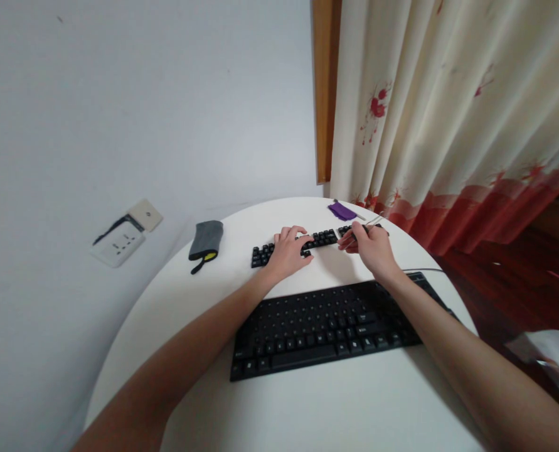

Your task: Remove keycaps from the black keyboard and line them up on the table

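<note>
Loose black keycaps (pixel 320 238) lie in a row on the far part of a round white table (pixel 213 301). My left hand (pixel 289 250) rests on the left half of that row, fingers spread and lying flat. My right hand (pixel 369 246) sits at the row's right end, its fingers pinched on a small dark keycap. Nearer me lies a black keyboard (pixel 326 326), between my forearms; its upper rows look stripped of caps.
A grey pouch with a yellow patch (pixel 206 242) lies at the table's left. A purple cloth (pixel 341 211) and a thin metal tool (pixel 372 221) lie at the far edge. A cream and red curtain (pixel 448 119) hangs at right; a wall socket (pixel 123 242) sits left.
</note>
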Tool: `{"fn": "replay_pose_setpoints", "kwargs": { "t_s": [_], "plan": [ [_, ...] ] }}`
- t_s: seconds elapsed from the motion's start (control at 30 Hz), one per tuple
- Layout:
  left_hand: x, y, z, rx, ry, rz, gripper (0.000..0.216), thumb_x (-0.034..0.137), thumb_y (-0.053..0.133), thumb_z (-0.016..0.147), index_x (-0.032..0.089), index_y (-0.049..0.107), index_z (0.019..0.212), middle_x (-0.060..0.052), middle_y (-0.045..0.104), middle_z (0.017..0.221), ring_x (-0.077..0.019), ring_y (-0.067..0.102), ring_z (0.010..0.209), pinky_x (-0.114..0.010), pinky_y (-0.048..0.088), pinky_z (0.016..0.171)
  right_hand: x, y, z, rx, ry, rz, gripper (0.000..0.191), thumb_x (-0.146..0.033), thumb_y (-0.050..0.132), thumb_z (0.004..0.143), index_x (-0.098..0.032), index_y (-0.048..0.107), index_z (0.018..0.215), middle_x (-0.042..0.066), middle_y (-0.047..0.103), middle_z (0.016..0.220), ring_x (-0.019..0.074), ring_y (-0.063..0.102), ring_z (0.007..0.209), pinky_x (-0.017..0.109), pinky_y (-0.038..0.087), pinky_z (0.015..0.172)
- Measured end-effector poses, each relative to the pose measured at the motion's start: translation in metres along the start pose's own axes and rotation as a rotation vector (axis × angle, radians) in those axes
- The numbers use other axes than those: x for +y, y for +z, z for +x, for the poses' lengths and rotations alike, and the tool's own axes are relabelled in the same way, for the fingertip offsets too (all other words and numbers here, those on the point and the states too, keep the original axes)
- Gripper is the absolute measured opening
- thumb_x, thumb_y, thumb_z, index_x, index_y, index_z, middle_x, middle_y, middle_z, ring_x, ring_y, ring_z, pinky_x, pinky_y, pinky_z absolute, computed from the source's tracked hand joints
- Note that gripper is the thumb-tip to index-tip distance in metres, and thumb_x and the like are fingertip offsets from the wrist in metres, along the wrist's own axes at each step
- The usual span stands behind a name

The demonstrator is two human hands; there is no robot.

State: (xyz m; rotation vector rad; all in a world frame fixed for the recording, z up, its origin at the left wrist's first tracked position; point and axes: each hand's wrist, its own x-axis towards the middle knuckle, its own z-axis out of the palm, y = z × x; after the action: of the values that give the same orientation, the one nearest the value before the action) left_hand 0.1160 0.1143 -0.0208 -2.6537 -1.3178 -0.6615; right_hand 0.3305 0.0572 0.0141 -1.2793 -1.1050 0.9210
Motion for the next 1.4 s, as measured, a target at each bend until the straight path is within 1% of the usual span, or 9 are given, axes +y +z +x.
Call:
{"fn": "replay_pose_setpoints", "kwargs": {
  "t_s": [0.7,0.83,0.97,1.03,1.07,1.13,1.2,1.3,1.4],
  "plan": [
    [0.000,-0.005,0.000,0.002,-0.038,-0.049,0.046,0.029,0.075,0.076,0.028,0.063,0.121,-0.007,0.056,0.130,-0.0324,0.043,0.119,-0.045,0.036,0.093,-0.009,-0.001,-0.004,-0.025,0.009,-0.013,0.050,-0.053,0.052,0.093,-0.014,0.065,0.065,0.012,0.073,0.067,0.0155,0.066,0.055,0.024,0.053,0.054],
    [-0.007,-0.021,0.008,0.127,-0.125,-0.117,0.032,0.028,0.067,0.084,0.025,0.064,0.116,-0.007,0.060,0.123,-0.0300,0.047,0.116,-0.045,0.038,0.095,-0.010,-0.002,-0.003,-0.034,0.003,-0.031,0.049,-0.052,0.051,0.093,-0.013,0.066,0.066,0.012,0.072,0.068,0.0159,0.066,0.058,0.025,0.052,0.056],
    [-0.009,-0.039,0.020,0.311,-0.228,-0.268,0.024,0.014,0.056,0.086,0.020,0.065,0.108,-0.007,0.066,0.113,-0.0233,0.056,0.104,-0.041,0.041,0.098,-0.007,-0.006,-0.001,-0.016,-0.098,-0.145,0.047,-0.050,0.051,0.092,-0.013,0.068,0.069,0.007,0.067,0.061,0.0150,0.059,0.055,0.025,0.046,0.053],
    [-0.002,-0.040,0.021,0.302,-0.255,-0.402,0.024,0.011,0.054,0.085,0.018,0.064,0.105,-0.006,0.069,0.105,-0.0193,0.060,0.092,-0.036,0.046,0.091,-0.008,-0.009,-0.002,0.019,-0.187,-0.283,0.043,-0.046,0.052,0.091,-0.013,0.071,0.071,0.002,0.059,0.053,0.0139,0.052,0.050,0.025,0.039,0.051],
    [0.004,-0.038,0.019,0.249,-0.263,-0.489,0.023,0.011,0.053,0.086,0.018,0.064,0.105,-0.005,0.070,0.099,-0.0176,0.062,0.086,-0.033,0.048,0.086,-0.010,-0.009,-0.003,0.021,-0.220,-0.343,0.042,-0.044,0.052,0.091,-0.013,0.072,0.071,0.000,0.054,0.049,0.0136,0.049,0.048,0.026,0.037,0.050],
    [0.018,-0.029,0.012,0.101,-0.245,-0.617,0.021,0.014,0.053,0.087,0.018,0.064,0.105,-0.002,0.072,0.086,-0.0164,0.064,0.080,-0.030,0.050,0.079,-0.015,-0.011,-0.005,-0.052,-0.271,-0.391,0.039,-0.040,0.052,0.091,-0.013,0.073,0.072,-0.001,0.054,0.050,0.0140,0.050,0.051,0.026,0.038,0.053],
    [0.030,-0.017,0.002,0.003,-0.210,-0.665,0.018,0.014,0.054,0.087,0.017,0.066,0.100,-0.002,0.072,0.082,-0.0159,0.065,0.077,-0.028,0.050,0.075,-0.020,-0.012,-0.009,-0.187,-0.333,-0.367,0.032,-0.036,0.055,0.089,-0.014,0.073,0.076,0.001,0.063,0.061,0.0149,0.056,0.060,0.026,0.042,0.061],
    [0.041,-0.005,-0.011,-0.064,-0.111,-0.628,0.018,0.011,0.054,0.086,0.017,0.069,0.095,-0.002,0.072,0.080,-0.0156,0.065,0.073,-0.027,0.049,0.071,-0.027,-0.016,-0.015,-0.412,-0.394,-0.348,0.024,-0.034,0.059,0.088,-0.015,0.073,0.082,0.003,0.071,0.078,0.0154,0.060,0.070,0.025,0.045,0.068],
    [0.043,0.000,-0.017,-0.078,-0.054,-0.586,0.019,0.011,0.054,0.086,0.017,0.071,0.094,-0.002,0.072,0.079,-0.0151,0.063,0.070,-0.026,0.047,0.069,-0.032,-0.021,-0.024,-0.731,-0.331,-0.414,0.026,-0.037,0.059,0.088,-0.015,0.074,0.083,0.002,0.069,0.072,0.0142,0.059,0.065,0.024,0.044,0.062]
  ]
}}
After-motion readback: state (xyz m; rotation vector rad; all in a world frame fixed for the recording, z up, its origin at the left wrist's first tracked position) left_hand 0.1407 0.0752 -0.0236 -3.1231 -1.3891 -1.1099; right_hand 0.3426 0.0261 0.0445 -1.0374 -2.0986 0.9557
